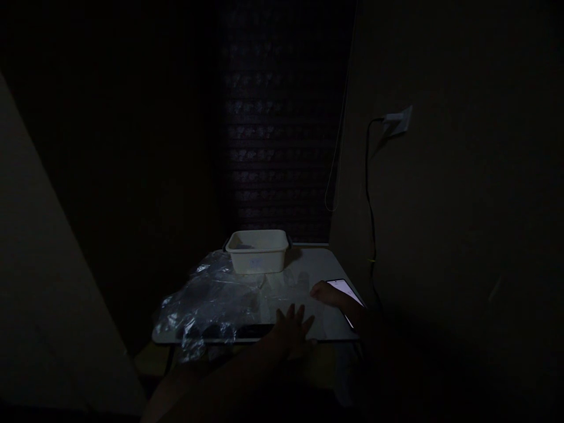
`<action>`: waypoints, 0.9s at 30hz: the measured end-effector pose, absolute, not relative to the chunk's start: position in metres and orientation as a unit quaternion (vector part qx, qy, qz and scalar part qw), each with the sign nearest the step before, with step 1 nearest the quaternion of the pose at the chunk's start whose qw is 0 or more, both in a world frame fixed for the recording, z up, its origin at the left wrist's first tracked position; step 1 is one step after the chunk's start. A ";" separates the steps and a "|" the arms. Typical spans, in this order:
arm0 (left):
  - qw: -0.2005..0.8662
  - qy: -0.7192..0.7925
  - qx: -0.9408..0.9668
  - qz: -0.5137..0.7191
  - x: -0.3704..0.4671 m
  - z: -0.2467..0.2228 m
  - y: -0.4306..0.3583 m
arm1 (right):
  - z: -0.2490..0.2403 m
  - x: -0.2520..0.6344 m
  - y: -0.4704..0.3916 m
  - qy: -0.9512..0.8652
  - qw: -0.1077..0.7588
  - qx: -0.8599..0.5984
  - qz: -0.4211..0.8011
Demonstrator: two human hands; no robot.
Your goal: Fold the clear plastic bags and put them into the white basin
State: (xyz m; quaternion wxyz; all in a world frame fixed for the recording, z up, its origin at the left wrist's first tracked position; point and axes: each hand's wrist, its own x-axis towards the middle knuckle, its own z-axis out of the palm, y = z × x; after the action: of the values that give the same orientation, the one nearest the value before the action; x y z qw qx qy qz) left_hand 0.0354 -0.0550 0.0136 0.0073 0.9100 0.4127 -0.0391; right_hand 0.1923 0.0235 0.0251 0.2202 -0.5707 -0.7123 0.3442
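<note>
My left hand [293,330] is over the front edge of a small white table [315,261], its fingers spread apart, with nothing visible in it. Farther right, my right hand [325,292] is low over the tabletop, beside a lit phone [346,289] that my forearm partly covers. The fingers of that hand look bent and together; darkness hides what they hold, if anything. Crumpled clear plastic [207,299] spreads over the table's left side, and a thin clear sheet seems to reach toward my hands. Behind it stands a white plastic tub [258,260] with dark side handles.
A dark flat object [255,331] lies along the table's front edge. On the right wall, a black cord [370,205] hangs from a plug in a socket [399,120]. A patterned blind [273,141] covers the back, with a pull cord beside it. The room is very dark.
</note>
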 end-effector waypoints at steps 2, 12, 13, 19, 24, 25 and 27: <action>-0.005 0.401 0.916 -0.026 0.035 0.015 -0.056 | 0.024 0.196 0.027 -0.715 0.226 -0.578 0.322; 0.046 0.352 0.934 -0.028 0.041 0.027 -0.069 | 0.026 0.183 0.020 -0.783 0.098 -0.579 0.204; 0.043 0.352 0.935 -0.031 0.041 0.027 -0.069 | 0.027 0.183 0.021 -0.785 0.096 -0.586 0.178; -0.045 0.313 0.949 -0.005 0.045 0.021 -0.064 | 0.035 0.198 0.018 -0.758 0.073 -0.645 0.064; -0.080 0.304 0.949 -0.003 0.059 0.010 -0.058 | 0.037 0.205 0.019 -0.776 0.006 -0.627 -0.064; -0.086 0.307 0.948 -0.002 0.062 0.008 -0.058 | 0.036 0.204 0.020 -0.779 -0.008 -0.620 -0.093; -0.098 0.317 0.943 0.008 0.067 0.007 -0.058 | 0.035 0.201 0.022 -0.781 -0.014 -0.613 -0.119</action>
State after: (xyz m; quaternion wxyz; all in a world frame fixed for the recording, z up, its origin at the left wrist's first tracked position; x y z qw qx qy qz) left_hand 0.0671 -0.0582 0.0070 -0.0985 0.9433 0.3169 0.0084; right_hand 0.2014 0.0217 0.0353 -0.0140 -0.6127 -0.7812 -0.1190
